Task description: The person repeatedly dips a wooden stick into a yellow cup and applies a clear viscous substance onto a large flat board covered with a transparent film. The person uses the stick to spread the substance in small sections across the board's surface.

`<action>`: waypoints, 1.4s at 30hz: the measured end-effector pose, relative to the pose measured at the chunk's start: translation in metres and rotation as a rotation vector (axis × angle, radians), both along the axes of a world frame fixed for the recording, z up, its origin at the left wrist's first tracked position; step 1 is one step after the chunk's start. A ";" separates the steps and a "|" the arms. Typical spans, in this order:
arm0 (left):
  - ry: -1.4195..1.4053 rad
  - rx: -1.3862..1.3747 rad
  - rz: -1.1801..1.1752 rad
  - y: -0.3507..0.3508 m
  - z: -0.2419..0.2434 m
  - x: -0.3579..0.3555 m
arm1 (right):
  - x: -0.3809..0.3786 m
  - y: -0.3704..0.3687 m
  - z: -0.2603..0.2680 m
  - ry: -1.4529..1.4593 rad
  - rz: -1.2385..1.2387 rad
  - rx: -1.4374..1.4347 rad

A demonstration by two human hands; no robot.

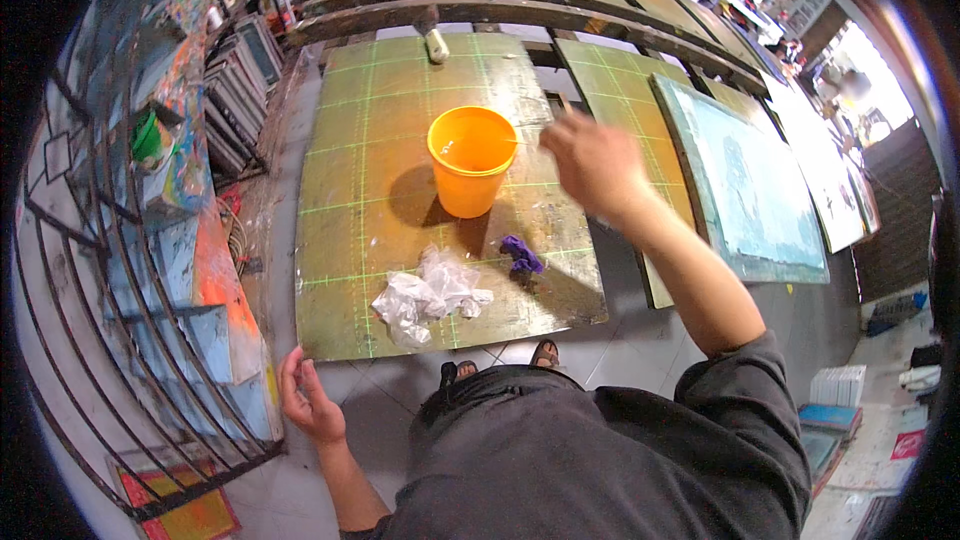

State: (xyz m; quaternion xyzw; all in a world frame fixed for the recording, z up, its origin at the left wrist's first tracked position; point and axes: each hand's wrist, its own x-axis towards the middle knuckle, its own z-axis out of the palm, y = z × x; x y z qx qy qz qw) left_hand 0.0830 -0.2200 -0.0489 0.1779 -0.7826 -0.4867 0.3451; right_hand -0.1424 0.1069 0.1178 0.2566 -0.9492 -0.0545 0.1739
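Note:
An orange plastic bucket [472, 165] stands upright on a printing board [330, 202] marked with green tape lines. My right hand [596, 161] is bent just right of its rim, blurred; a thin light strand or stick seems to run from the fingers to the rim, and what the fingers hold cannot be made out. Nearer to me lie crumpled translucent plastic [427, 296] and a crumpled purple cloth [521, 255]. My left hand [311, 397] is beside the board's near left corner, fingers apart, with nothing in it.
A handled tool [436, 46] lies at the board's far edge. On the right, a framed screen [750, 180] rests over neighbouring boards. To the left are stacked frames [236, 105], a green container [150, 139], paint-stained steps [187, 337] and a black metal railing [97, 247].

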 end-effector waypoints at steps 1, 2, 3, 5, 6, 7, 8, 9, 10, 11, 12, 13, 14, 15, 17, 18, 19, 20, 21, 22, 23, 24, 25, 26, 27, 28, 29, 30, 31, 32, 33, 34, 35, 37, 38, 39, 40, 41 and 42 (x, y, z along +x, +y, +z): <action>-0.001 0.002 -0.021 0.001 0.004 -0.006 | 0.003 0.006 -0.012 -0.099 0.002 -0.218; -0.008 -0.043 -0.041 0.000 0.008 -0.013 | 0.007 0.013 -0.013 -0.014 0.007 -0.371; -0.016 -0.091 -0.056 0.001 0.011 -0.018 | 0.009 0.019 -0.013 0.074 0.017 -0.523; 0.033 -0.074 -0.097 0.004 0.014 -0.026 | 0.019 0.031 -0.001 0.164 0.054 -0.838; 0.093 -0.010 -0.126 0.007 0.015 -0.032 | 0.028 0.040 0.000 0.124 0.003 -0.940; 0.151 0.063 -0.165 0.012 0.014 -0.038 | 0.037 0.050 -0.005 0.033 -0.059 -1.124; 0.098 -0.024 -0.162 0.017 0.017 -0.045 | 0.046 0.063 -0.012 0.012 -0.094 -1.196; 0.120 -0.026 -0.178 0.024 0.022 -0.051 | 0.055 0.076 -0.022 -0.010 -0.126 -1.272; 0.140 -0.024 -0.193 0.036 0.026 -0.057 | 0.062 0.093 -0.036 0.011 -0.084 -1.284; 0.160 -0.026 -0.196 0.046 0.032 -0.060 | 0.070 0.108 -0.050 -0.052 -0.140 -1.346; 0.154 -0.073 -0.211 0.054 0.039 -0.061 | 0.081 0.117 -0.051 -0.136 -0.207 -1.497; 0.150 -0.113 -0.233 0.065 0.046 -0.065 | 0.094 0.130 -0.051 -0.211 -0.278 -1.646; 0.149 -0.153 -0.252 0.079 0.051 -0.069 | 0.103 0.155 -0.064 -0.192 -0.327 -1.696; 0.178 -0.187 -0.293 0.092 0.054 -0.073 | 0.111 0.174 -0.068 -0.171 -0.353 -1.776; 0.239 -0.250 -0.367 0.124 0.059 -0.081 | 0.129 0.215 -0.074 -0.128 -0.395 -1.932; 0.235 -0.367 -0.430 0.137 0.064 -0.085 | 0.135 0.234 -0.078 -0.069 -0.423 -1.914; 0.232 -0.369 -0.493 0.156 0.065 -0.090 | 0.141 0.252 -0.079 -0.042 -0.460 -1.934; 0.228 -0.370 -0.554 0.178 0.067 -0.096 | 0.146 0.269 -0.078 -0.016 -0.496 -1.953; 0.219 -0.369 -0.603 0.200 0.067 -0.100 | 0.149 0.284 -0.079 -0.003 -0.528 -1.967; 0.241 -0.407 -0.635 0.225 0.067 -0.107 | 0.151 0.299 -0.081 0.011 -0.537 -2.006; 0.219 -0.443 -0.696 0.254 0.068 -0.117 | 0.152 0.316 -0.086 0.010 -0.545 -1.996; 0.183 -0.483 -0.749 0.283 0.072 -0.124 | 0.153 0.334 -0.092 -0.008 -0.555 -1.992; 0.154 -0.519 -0.785 0.313 0.076 -0.131 | 0.151 0.352 -0.096 -0.034 -0.546 -1.980; 0.179 -0.553 -0.835 0.349 0.081 -0.139 | 0.150 0.370 -0.099 -0.024 -0.541 -1.981; 0.198 -0.597 -0.881 0.384 0.087 -0.149 | 0.146 0.388 -0.103 -0.053 -0.520 -1.975; 0.255 -0.640 -0.929 0.415 0.089 -0.161 | 0.145 0.406 -0.105 -0.088 -0.502 -1.969; 0.315 -0.682 -0.980 0.444 0.091 -0.176 | 0.143 0.423 -0.104 -0.115 -0.483 -1.964; 0.318 -0.732 -1.010 0.474 0.095 -0.189 | 0.140 0.438 -0.101 -0.136 -0.496 -1.938; 0.320 -0.785 -1.039 0.502 0.099 -0.200 | 0.137 0.450 -0.098 -0.147 -0.485 -1.914; 0.317 -0.813 -1.068 0.531 0.097 -0.214 | 0.137 0.464 -0.094 -0.155 -0.490 -1.868; 0.303 -0.854 -1.082 0.553 0.098 -0.224 | 0.134 0.475 -0.089 -0.180 -0.480 -1.831; 0.280 -0.889 -1.068 0.571 0.094 -0.234 | 0.129 0.483 -0.086 -0.188 -0.488 -1.772; 0.257 -0.924 -1.056 0.585 0.091 -0.242 | 0.124 0.489 -0.083 -0.195 -0.494 -1.714; 0.198 -0.967 -1.037 0.609 0.083 -0.251 | 0.118 0.502 -0.080 -0.204 -0.492 -1.550; 0.169 -0.989 -1.029 0.616 0.080 -0.254 | 0.114 0.505 -0.077 -0.209 -0.473 -1.452; 0.170 -0.999 -1.035 0.623 0.074 -0.257 | 0.109 0.508 -0.075 -0.209 -0.454 -1.350; 0.172 -1.009 -1.041 0.628 0.069 -0.259 | 0.105 0.506 -0.070 -0.231 -0.468 -1.302; 0.175 -1.020 -1.047 0.631 0.065 -0.260 | 0.101 0.506 -0.072 -0.229 -0.441 -1.255; 0.189 -1.035 -1.021 0.634 0.064 -0.262 | 0.097 0.506 -0.074 -0.219 -0.417 -1.205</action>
